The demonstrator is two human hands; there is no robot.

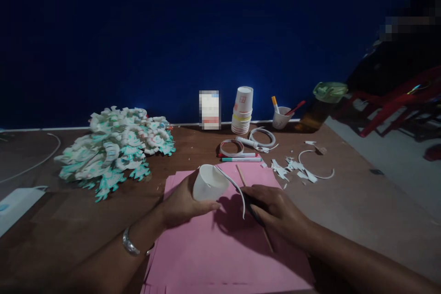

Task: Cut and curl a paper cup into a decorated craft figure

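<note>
My left hand [186,202] is wrapped round a white paper cup [210,183], its mouth tilted up and to the right. A narrow curled strip [241,190] of the cup's rim hangs off its right side, partly cut loose. My right hand [275,213] is closed on dark-handled scissors [254,211], whose blades are mostly hidden behind the strip and my fingers. Beneath both hands lies a stack of pink paper sheets [220,257]. A thin wooden stick [240,175] passes under my right hand on the sheets.
Cut paper-cup figures [117,147] with green edges are heaped at left. Behind the pink paper stand stacked cups [242,110] and a cup of pens [282,118]. Markers [241,159], cut rim rings [262,137] and paper scraps [292,167] lie nearby. A white box [19,209] sits far left.
</note>
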